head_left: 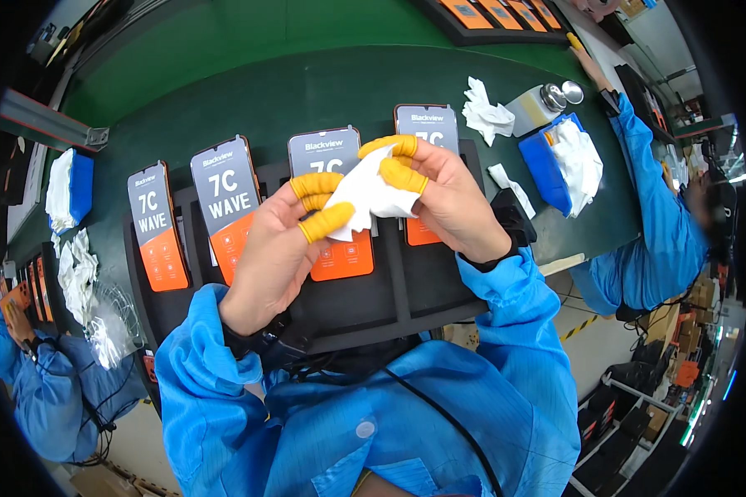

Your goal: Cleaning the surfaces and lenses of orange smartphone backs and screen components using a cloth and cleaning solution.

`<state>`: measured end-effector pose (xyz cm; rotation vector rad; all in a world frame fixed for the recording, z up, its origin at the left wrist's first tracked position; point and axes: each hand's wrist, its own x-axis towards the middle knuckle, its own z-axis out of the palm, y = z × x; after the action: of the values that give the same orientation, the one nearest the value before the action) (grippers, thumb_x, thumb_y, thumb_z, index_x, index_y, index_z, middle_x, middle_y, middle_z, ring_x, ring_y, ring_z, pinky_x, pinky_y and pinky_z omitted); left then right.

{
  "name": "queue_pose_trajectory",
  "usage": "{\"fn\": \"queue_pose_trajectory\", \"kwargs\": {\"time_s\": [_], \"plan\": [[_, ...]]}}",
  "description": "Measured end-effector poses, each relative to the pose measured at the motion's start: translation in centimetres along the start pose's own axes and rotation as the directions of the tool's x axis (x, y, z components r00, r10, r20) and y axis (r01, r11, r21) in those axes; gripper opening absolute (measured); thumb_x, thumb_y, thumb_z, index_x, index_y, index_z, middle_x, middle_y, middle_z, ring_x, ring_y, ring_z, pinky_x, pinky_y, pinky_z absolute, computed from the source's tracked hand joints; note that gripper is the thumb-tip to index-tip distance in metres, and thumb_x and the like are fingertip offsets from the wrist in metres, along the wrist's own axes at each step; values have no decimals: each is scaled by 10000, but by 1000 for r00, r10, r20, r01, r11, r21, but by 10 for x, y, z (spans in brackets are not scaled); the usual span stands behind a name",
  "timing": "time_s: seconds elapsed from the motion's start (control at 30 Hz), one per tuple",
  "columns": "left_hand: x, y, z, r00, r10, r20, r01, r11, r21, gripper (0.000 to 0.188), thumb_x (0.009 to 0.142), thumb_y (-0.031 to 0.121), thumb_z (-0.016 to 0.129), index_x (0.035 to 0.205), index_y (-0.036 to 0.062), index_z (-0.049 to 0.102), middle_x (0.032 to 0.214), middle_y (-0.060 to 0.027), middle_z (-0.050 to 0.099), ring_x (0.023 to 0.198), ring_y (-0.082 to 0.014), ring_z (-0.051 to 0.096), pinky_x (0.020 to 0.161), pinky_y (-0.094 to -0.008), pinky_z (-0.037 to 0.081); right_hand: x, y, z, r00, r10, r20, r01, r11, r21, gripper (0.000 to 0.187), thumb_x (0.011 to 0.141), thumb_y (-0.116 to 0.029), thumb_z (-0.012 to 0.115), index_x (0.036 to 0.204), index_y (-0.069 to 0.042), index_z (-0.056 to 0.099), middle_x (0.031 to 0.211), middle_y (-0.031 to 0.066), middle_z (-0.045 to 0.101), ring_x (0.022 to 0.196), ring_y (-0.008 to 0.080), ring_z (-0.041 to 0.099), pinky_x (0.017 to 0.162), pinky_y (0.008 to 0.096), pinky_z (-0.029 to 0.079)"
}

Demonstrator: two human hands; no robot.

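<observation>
A crumpled white cloth (371, 192) is stretched between my two hands, above a row of phones. Yellow finger cots cover several fingertips on each hand. My left hand (273, 232) pinches the cloth's left side, and my right hand (452, 190) grips its right side. Below lie the phones in a black tray (331, 319): a far-left phone (159, 228), a second phone (228, 199), a third phone (330, 263) and a right phone (427, 120). Each has a grey and orange printed front. My hands and the cloth partly hide the two right-hand phones.
On the green table (307, 83), a blue bin (547, 182) of white cloths stands at the right beside a pump bottle (539, 108) and a loose cloth (486, 112). At the left are another blue bin (81, 186), cloths and clear plastic (112, 323). Co-workers' sleeves (655, 224) show at both sides.
</observation>
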<state>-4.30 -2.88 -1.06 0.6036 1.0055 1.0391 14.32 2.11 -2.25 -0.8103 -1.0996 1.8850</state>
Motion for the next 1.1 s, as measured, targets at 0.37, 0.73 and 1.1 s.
{"fn": "queue_pose_trajectory", "kwargs": {"time_s": [0.37, 0.73, 1.1], "plan": [[6, -1, -6, 996, -63, 58, 77, 953, -294, 416, 992, 280, 404, 1315, 18, 373, 1293, -139, 484, 1165, -254, 520, 994, -402, 445, -4, 6, -4, 999, -48, -20, 48, 999, 7, 236, 921, -125, 571, 1116, 1, 615, 996, 29, 643, 921, 81, 591, 825, 217, 474], [6, -3, -5, 999, -11, 49, 23, 964, -266, 366, 952, 200, 512, 1256, 1, 464, 1215, -103, 560, 1121, -220, 563, 946, -378, 485, -1, 8, -11, 997, -54, -47, 61, 982, 180, 211, 939, -132, 541, 1104, -17, 606, 1009, 32, 639, 927, 105, 601, 831, 251, 483], [6, -6, -6, 988, 101, -115, -122, 974, -189, 394, 982, 308, 431, 1223, 2, 487, 1196, -110, 573, 1133, -214, 545, 988, -374, 423, -3, 7, -5, 991, -127, -51, 127, 992, 1, 235, 923, -97, 558, 1135, 3, 584, 1058, 68, 628, 962, 142, 603, 875, 300, 481]]}}
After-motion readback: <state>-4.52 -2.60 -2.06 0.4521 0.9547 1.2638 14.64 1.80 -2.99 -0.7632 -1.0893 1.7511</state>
